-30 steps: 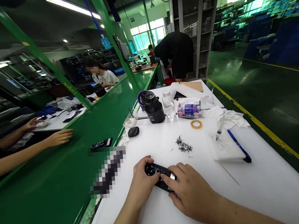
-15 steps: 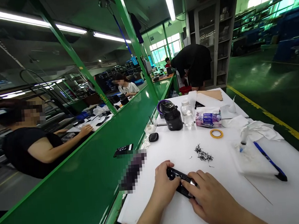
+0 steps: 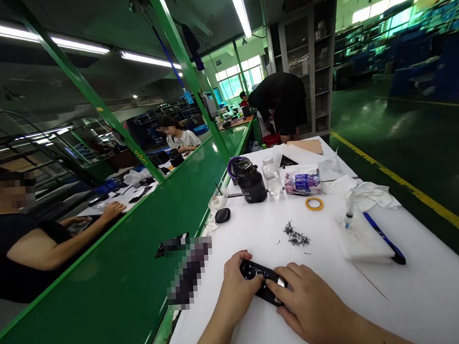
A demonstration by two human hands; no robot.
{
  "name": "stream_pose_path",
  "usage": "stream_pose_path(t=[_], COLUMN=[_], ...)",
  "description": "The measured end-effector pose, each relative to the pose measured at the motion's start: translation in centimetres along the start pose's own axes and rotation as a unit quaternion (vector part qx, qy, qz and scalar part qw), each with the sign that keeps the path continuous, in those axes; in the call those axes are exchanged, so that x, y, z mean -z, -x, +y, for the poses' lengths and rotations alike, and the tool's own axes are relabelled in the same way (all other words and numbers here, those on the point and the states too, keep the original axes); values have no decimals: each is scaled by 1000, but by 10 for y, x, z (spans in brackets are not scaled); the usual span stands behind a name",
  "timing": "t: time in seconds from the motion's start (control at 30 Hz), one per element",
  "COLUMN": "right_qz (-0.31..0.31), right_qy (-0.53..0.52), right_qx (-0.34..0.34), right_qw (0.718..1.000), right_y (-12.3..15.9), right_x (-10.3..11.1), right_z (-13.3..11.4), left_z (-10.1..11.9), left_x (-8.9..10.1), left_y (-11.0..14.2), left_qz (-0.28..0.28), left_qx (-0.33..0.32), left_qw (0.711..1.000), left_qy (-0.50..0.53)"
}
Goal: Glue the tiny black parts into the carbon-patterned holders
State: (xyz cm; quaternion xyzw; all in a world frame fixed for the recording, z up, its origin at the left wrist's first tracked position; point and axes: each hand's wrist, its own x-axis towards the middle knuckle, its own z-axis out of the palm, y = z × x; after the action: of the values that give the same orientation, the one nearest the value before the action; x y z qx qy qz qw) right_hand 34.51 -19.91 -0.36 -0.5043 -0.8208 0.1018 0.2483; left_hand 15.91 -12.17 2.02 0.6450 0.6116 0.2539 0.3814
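Note:
A glossy black, oblong part (image 3: 260, 274) with a patterned surface and a silvery patch near its right end lies between my hands at the front of the white table (image 3: 328, 301). My left hand (image 3: 239, 281) grips its left end, thumb pressed on the top face. Around the right end, my right hand (image 3: 301, 298) has its fingers closed, the index finger reaching to the middle beside my left thumb. What kind of part it is I cannot make out. Just beyond it lies a small heap of thin black scraps (image 3: 296, 235).
Behind stand a black flask (image 3: 249, 183), a clear bottle (image 3: 272, 177) and a tissue pack (image 3: 303, 182). A yellow tape roll (image 3: 314, 204), a syringe (image 3: 349, 216) on a white pad and a blue knife (image 3: 383, 237) lie rightward. A green ledge (image 3: 115, 285) borders the left; co-workers sit beyond.
The camera view has turned slightly to the right, so the whole scene sits further left. Both hands keep hold of the black part, with little visible change in their grip.

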Motion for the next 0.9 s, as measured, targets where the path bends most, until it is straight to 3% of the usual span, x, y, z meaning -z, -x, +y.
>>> stream_pose_path(t=[0.37, 0.9], right_qz=[-24, -29], right_qy=[70, 26], right_qx=[21, 11], right_qw=[997, 999], right_y=[-2, -3], right_x=[5, 10], right_z=[-3, -2], left_z=[-3, 2], left_x=[2, 1], left_y=[-12, -9], left_qz=[10, 9], left_qx=[-23, -30], left_qw=[1000, 999], left_qy=[-6, 8])
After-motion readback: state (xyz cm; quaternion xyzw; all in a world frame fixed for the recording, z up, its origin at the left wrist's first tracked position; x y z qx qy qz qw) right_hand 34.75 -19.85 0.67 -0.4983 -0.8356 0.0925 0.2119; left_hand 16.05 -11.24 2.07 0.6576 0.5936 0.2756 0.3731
